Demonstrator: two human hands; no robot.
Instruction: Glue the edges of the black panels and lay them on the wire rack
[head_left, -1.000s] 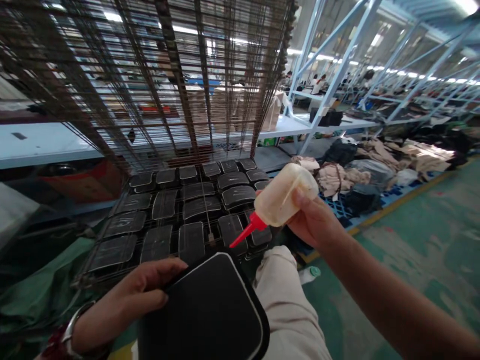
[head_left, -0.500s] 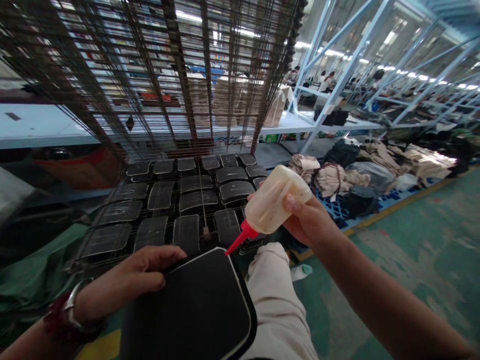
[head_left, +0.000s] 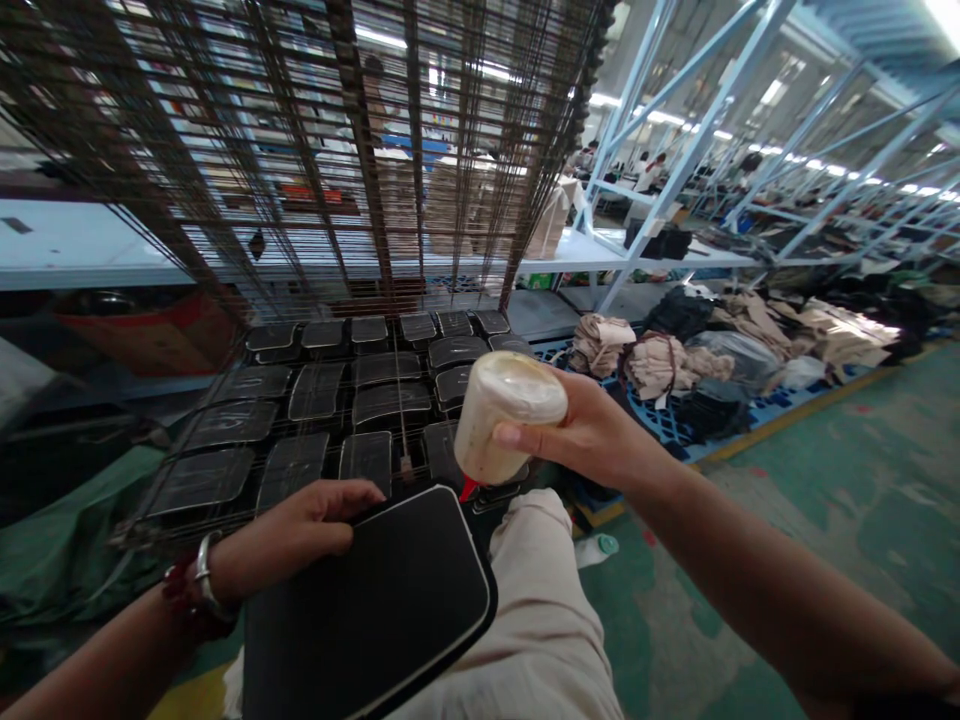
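Observation:
My right hand (head_left: 555, 430) is wrapped round a cloudy squeeze bottle (head_left: 499, 420), tipped down so that its red nozzle (head_left: 468, 488) is at the upper right corner of a black panel (head_left: 375, 600). A pale line runs near the panel's edge. The panel lies over my lap, and my left hand (head_left: 315, 520) grips its upper left edge between thumb and fingers. Beyond it, several dark panels with pale outlines (head_left: 390, 405) lie in rows on a wire rack (head_left: 405, 440).
A raised wire mesh frame (head_left: 375, 150) stands behind the rows. At right, tan cloth bundles (head_left: 656, 362) lie on a blue pallet (head_left: 667, 425). A bottle with a green cap (head_left: 596, 550) is on the floor. Green cloth (head_left: 67, 540) hangs at left.
The squeeze bottle has moved left and turned more upright, its base now towards the camera. My left hand and the black panel have shifted slightly in view.

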